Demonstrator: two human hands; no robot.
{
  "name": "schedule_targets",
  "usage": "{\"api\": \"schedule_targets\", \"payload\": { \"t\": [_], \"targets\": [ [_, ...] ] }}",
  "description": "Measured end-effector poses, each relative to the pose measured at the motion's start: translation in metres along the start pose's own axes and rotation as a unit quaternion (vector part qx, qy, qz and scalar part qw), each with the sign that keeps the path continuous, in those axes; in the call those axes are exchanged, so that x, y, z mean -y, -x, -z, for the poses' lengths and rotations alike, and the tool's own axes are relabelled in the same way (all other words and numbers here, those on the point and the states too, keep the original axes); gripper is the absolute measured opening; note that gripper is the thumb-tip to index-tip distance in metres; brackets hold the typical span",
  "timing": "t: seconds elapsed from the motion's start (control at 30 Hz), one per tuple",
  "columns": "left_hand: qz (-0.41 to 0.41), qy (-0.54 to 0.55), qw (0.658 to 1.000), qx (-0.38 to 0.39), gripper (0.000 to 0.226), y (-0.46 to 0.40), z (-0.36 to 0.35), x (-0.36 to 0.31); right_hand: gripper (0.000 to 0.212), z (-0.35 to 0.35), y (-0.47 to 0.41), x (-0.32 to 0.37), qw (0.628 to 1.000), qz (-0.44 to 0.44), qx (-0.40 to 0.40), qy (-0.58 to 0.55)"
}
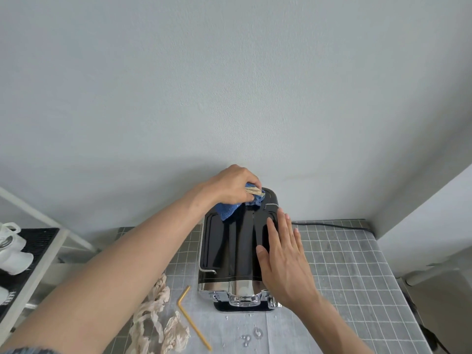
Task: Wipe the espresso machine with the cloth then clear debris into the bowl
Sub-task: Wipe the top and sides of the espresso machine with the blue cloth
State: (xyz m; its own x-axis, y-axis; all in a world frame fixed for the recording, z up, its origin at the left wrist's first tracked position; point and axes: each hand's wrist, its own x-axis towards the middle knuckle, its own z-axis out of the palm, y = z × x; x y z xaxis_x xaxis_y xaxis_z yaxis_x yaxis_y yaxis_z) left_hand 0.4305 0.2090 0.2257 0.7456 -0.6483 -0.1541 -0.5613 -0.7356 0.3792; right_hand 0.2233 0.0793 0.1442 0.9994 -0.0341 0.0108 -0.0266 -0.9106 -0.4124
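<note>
At the tabletop's (332,251) rear edge, left hand (229,185) grips blue cloth (227,209) on espresso machine (229,246) top; right hand (283,256) rests flat, fingers straight.

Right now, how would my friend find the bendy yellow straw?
Start at the black espresso machine on the grey tiled counter. Just left of its shiny front lies the straw, beside crumpled beige paper. It is the only thin yellow stick, bent near the top.
</note>
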Motion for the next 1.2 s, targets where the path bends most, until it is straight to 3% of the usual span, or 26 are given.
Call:
{"api": "schedule_targets", "payload": {
  "t": [0.23, 0.4, 0.5, 0.6, 0.73, 0.9, 1.2],
  "targets": [
    [0.070, -0.033, 0.995, 0.054, 0.031, 0.031, 0.021, 0.033, 0.065, -0.003, 0.001, -0.003, 1.000, 0.009, -0.015, -0.013],
    [0.088, -0.075, 0.993, 0.021, 0.019, 0.031, 0.009, 0.024, 0.063, -0.001, 0.001, -0.003, 1.000, 0.009, -0.019, -0.019],
    [0.058, -0.102, 0.993, -0.002, 0.012, 0.036, 0.003, 0.023, 0.064, 0.000, 0.002, -0.003, 1.000, 0.006, -0.016, -0.019],
    [0.026, -0.049, 0.998, -0.005, 0.021, 0.054, 0.001, 0.026, 0.065, -0.001, 0.001, -0.002, 1.000, 0.007, -0.013, -0.015],
    [-0.040, -0.058, 0.997, -0.007, 0.024, 0.079, -0.007, 0.008, 0.067, -0.003, 0.000, -0.003, 0.999, 0.008, -0.022, -0.023],
    [-0.062, -0.026, 0.998, 0.011, 0.022, 0.126, -0.026, 0.000, 0.067, -0.006, 0.000, -0.004, 0.999, 0.009, -0.028, -0.027],
    [0.001, -0.023, 0.991, -0.134, 0.007, 0.115, -0.049, 0.001, 0.063, -0.004, 0.000, -0.005, 0.999, 0.014, -0.029, -0.024]
  ]
}}
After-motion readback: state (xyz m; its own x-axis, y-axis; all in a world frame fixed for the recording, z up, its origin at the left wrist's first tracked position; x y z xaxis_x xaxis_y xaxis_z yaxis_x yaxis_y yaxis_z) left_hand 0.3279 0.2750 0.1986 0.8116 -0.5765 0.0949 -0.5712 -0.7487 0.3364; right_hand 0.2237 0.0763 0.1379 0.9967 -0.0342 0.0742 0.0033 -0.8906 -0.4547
